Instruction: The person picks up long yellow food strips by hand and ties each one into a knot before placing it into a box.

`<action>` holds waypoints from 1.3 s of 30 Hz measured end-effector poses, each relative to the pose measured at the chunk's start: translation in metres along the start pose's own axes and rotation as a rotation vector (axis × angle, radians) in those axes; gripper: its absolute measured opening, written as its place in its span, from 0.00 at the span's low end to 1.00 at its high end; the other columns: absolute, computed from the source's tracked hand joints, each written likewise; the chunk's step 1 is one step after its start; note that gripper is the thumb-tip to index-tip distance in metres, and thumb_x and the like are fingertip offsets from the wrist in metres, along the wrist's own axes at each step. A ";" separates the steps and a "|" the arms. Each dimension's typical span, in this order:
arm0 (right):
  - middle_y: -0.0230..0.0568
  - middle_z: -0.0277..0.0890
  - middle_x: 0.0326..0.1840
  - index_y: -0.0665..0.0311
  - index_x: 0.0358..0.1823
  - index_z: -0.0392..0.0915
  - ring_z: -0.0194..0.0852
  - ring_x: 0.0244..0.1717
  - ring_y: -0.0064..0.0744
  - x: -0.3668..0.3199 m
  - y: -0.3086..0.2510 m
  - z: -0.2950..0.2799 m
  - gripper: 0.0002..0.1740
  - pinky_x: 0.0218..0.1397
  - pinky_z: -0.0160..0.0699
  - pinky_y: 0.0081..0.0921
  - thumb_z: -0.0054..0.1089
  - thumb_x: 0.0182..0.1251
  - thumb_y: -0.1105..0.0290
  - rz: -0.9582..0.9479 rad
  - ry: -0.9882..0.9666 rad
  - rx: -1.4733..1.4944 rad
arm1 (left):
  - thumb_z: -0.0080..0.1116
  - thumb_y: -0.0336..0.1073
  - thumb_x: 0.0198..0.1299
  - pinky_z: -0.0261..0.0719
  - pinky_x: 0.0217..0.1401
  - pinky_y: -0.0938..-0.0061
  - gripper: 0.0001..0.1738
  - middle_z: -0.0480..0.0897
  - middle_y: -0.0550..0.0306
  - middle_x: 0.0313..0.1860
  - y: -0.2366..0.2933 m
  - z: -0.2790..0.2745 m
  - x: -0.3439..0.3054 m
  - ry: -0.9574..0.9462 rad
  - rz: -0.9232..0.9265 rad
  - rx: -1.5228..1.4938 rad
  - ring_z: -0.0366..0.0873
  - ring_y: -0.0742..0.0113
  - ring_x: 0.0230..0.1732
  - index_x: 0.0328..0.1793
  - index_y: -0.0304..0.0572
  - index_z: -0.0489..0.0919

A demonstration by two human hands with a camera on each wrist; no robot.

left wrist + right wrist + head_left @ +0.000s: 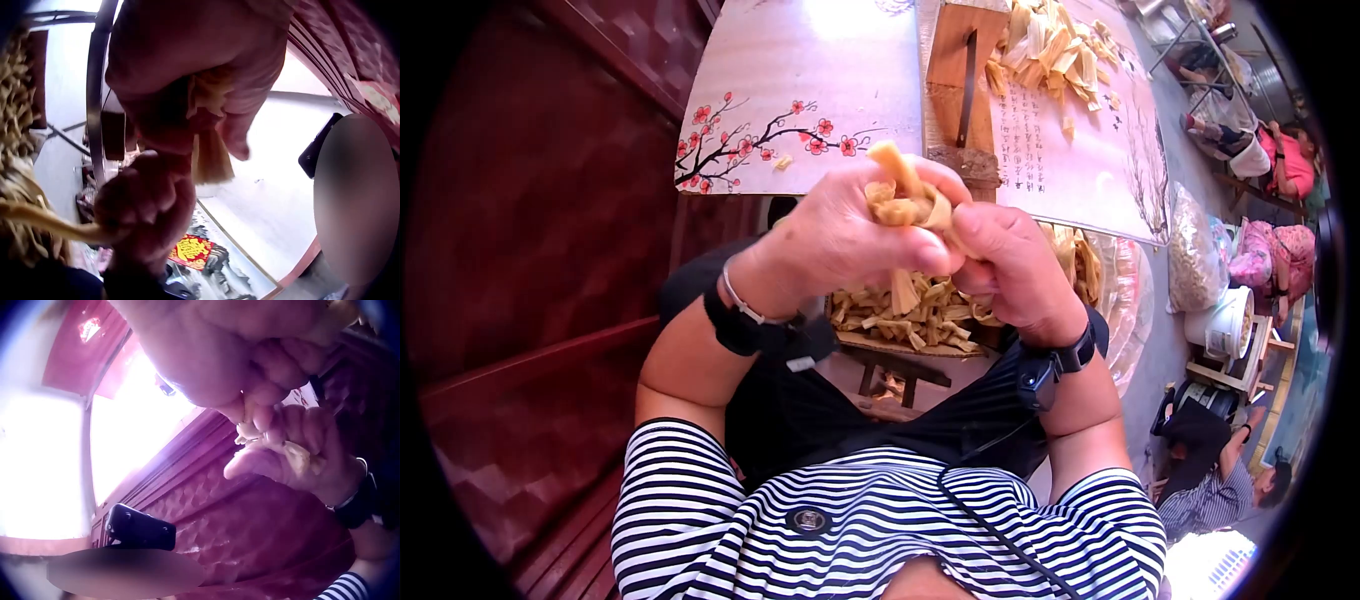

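Note:
A pale yellow, wrinkled strip (897, 207) like tofu skin is looped and twisted between both hands, above the lap in the head view. My left hand (825, 235) holds the looped part, one end sticking up past the fingers. A flared end of the strip (211, 159) hangs below that hand in the left wrist view. My right hand (1025, 265) pinches the strip between thumb and fingers, right against the left hand. In the right wrist view the right hand (219, 350) meets the left hand (306, 453) at the strip; curled fingers partly hide the loop.
Below the hands is a heap of short yellow pieces (915, 310). A table with a blossom pattern (800, 80) stands ahead, bearing a wooden block with a dark metal bar (968, 90) and loose strips (1055, 55). Red panelling (530, 250) rises at left; people sit at right.

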State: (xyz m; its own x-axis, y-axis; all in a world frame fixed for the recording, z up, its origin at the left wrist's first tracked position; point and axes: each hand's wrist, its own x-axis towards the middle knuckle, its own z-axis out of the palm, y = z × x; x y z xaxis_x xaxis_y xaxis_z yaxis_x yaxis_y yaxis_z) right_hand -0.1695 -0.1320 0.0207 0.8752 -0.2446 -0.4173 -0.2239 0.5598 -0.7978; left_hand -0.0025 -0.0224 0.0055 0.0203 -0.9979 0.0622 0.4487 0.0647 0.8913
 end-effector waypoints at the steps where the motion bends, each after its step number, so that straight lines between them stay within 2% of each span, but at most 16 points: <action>1: 0.22 0.62 0.17 0.61 0.27 0.77 0.49 0.16 0.12 0.001 0.001 0.004 0.19 0.19 0.45 0.13 0.56 0.70 0.54 -0.009 0.035 -0.048 | 0.68 0.37 0.54 0.65 0.22 0.88 0.21 0.78 0.61 0.25 0.010 0.006 0.000 0.057 -0.046 0.050 0.72 0.79 0.23 0.49 0.32 0.75; 5: 0.23 0.70 0.21 0.63 0.29 0.80 0.58 0.21 0.11 -0.009 -0.008 -0.002 0.15 0.24 0.54 0.11 0.62 0.66 0.59 -0.056 0.153 -0.159 | 0.59 0.29 0.57 0.60 0.19 0.87 0.07 0.77 0.60 0.23 0.009 0.011 -0.004 0.244 -0.027 0.087 0.66 0.81 0.16 0.39 0.35 0.75; 8: 0.24 0.74 0.24 0.65 0.31 0.81 0.63 0.24 0.09 -0.010 -0.013 -0.004 0.12 0.27 0.58 0.10 0.64 0.65 0.63 -0.224 0.276 -0.253 | 0.58 0.25 0.58 0.69 0.26 0.86 0.02 0.77 0.66 0.24 0.009 0.003 -0.002 0.282 0.150 0.208 0.72 0.83 0.24 0.36 0.36 0.77; 14: 0.23 0.75 0.24 0.67 0.35 0.79 0.64 0.25 0.08 0.021 -0.017 -0.021 0.08 0.27 0.61 0.11 0.66 0.63 0.70 -0.723 0.645 -0.628 | 0.57 0.31 0.62 0.71 0.26 0.83 0.09 0.79 0.63 0.25 0.003 -0.008 0.031 0.491 0.150 0.451 0.73 0.81 0.23 0.46 0.36 0.81; 19: 0.38 0.77 0.21 0.65 0.32 0.79 0.71 0.21 0.21 0.047 -0.015 -0.052 0.09 0.26 0.70 0.22 0.68 0.59 0.68 -0.705 0.922 -1.035 | 0.59 0.35 0.63 0.73 0.31 0.83 0.10 0.82 0.61 0.29 -0.012 -0.018 0.049 0.605 0.127 0.835 0.74 0.80 0.29 0.44 0.34 0.81; 21: 0.28 0.72 0.19 0.66 0.31 0.78 0.65 0.21 0.14 0.037 -0.019 -0.056 0.08 0.23 0.64 0.16 0.67 0.60 0.70 -0.706 0.855 -0.863 | 0.60 0.37 0.61 0.76 0.32 0.75 0.10 0.81 0.53 0.22 -0.013 -0.017 0.045 0.633 0.216 0.892 0.78 0.71 0.25 0.39 0.37 0.82; 24: 0.19 0.65 0.19 0.66 0.31 0.77 0.58 0.22 0.08 0.026 -0.005 -0.034 0.06 0.23 0.57 0.11 0.67 0.60 0.76 -0.818 0.703 -0.744 | 0.59 0.35 0.62 0.76 0.34 0.74 0.09 0.82 0.53 0.25 -0.012 -0.016 0.029 0.516 0.267 0.756 0.79 0.70 0.28 0.41 0.36 0.82; 25: 0.23 0.69 0.21 0.65 0.31 0.77 0.62 0.23 0.10 0.020 -0.002 -0.025 0.06 0.24 0.61 0.12 0.68 0.58 0.77 -0.854 0.607 -0.761 | 0.57 0.30 0.62 0.77 0.37 0.75 0.08 0.84 0.52 0.32 -0.013 -0.016 0.026 0.456 0.408 0.839 0.80 0.69 0.33 0.45 0.34 0.81; 26: 0.29 0.72 0.23 0.64 0.30 0.77 0.69 0.24 0.16 0.023 -0.001 -0.026 0.06 0.24 0.66 0.15 0.68 0.57 0.79 -1.106 0.519 -0.909 | 0.56 0.29 0.62 0.77 0.38 0.76 0.09 0.84 0.52 0.34 -0.011 -0.009 0.022 0.412 0.451 0.811 0.80 0.69 0.34 0.46 0.34 0.81; 29: 0.38 0.74 0.25 0.62 0.28 0.76 0.74 0.22 0.30 0.010 -0.008 -0.010 0.08 0.23 0.70 0.23 0.70 0.52 0.76 -1.211 0.300 -1.122 | 0.54 0.24 0.62 0.77 0.43 0.76 0.12 0.83 0.51 0.40 -0.011 0.013 0.010 0.240 0.616 0.756 0.80 0.69 0.38 0.52 0.33 0.80; 32: 0.35 0.69 0.18 0.60 0.27 0.76 0.70 0.17 0.34 0.003 -0.007 0.000 0.09 0.20 0.68 0.27 0.70 0.50 0.69 -1.303 0.051 -1.197 | 0.51 0.27 0.62 0.75 0.36 0.79 0.06 0.82 0.58 0.34 -0.014 0.027 -0.004 0.204 -0.030 0.342 0.76 0.75 0.34 0.39 0.33 0.79; 34: 0.36 0.71 0.18 0.59 0.29 0.77 0.71 0.19 0.33 -0.010 -0.009 -0.001 0.08 0.25 0.69 0.28 0.68 0.54 0.68 -1.155 0.023 -1.258 | 0.58 0.35 0.62 0.73 0.31 0.79 0.08 0.81 0.63 0.28 -0.024 0.026 -0.001 -0.147 -0.171 0.572 0.74 0.77 0.28 0.33 0.38 0.79; 36: 0.34 0.70 0.16 0.61 0.26 0.77 0.70 0.16 0.34 0.000 -0.013 -0.008 0.05 0.21 0.68 0.26 0.65 0.55 0.72 -1.304 0.072 -1.128 | 0.61 0.37 0.61 0.75 0.32 0.79 0.11 0.82 0.61 0.27 -0.021 0.033 -0.007 -0.351 -0.469 0.183 0.77 0.75 0.30 0.30 0.37 0.80; 37: 0.33 0.70 0.15 0.62 0.24 0.77 0.69 0.14 0.34 0.003 -0.014 -0.011 0.05 0.19 0.67 0.25 0.63 0.55 0.74 -1.376 0.095 -1.060 | 0.60 0.36 0.62 0.78 0.35 0.78 0.11 0.84 0.57 0.30 0.005 0.035 0.000 -0.579 -0.571 0.232 0.81 0.71 0.33 0.32 0.35 0.81; 38: 0.34 0.73 0.17 0.65 0.25 0.79 0.69 0.15 0.29 -0.003 -0.015 -0.014 0.07 0.20 0.67 0.24 0.61 0.60 0.72 -1.166 0.187 -1.056 | 0.61 0.36 0.62 0.79 0.36 0.77 0.11 0.84 0.56 0.31 -0.003 0.028 -0.003 -0.698 -0.183 0.055 0.82 0.67 0.33 0.40 0.34 0.82; 39: 0.34 0.73 0.18 0.66 0.26 0.79 0.70 0.17 0.25 -0.009 -0.014 -0.008 0.08 0.21 0.67 0.22 0.61 0.62 0.71 -0.929 0.262 -0.930 | 0.62 0.36 0.62 0.78 0.35 0.76 0.11 0.83 0.56 0.30 0.001 0.028 -0.004 -0.525 0.041 0.182 0.81 0.67 0.32 0.43 0.34 0.82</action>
State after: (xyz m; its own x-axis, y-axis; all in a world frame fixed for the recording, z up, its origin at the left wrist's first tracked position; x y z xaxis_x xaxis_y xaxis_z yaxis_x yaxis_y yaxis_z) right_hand -0.1780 -0.1444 0.0321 0.7770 -0.4402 0.4500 0.1065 -0.6126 -0.7832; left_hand -0.0274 -0.0186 0.0188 -0.4339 -0.8588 0.2724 0.2941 0.1508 0.9438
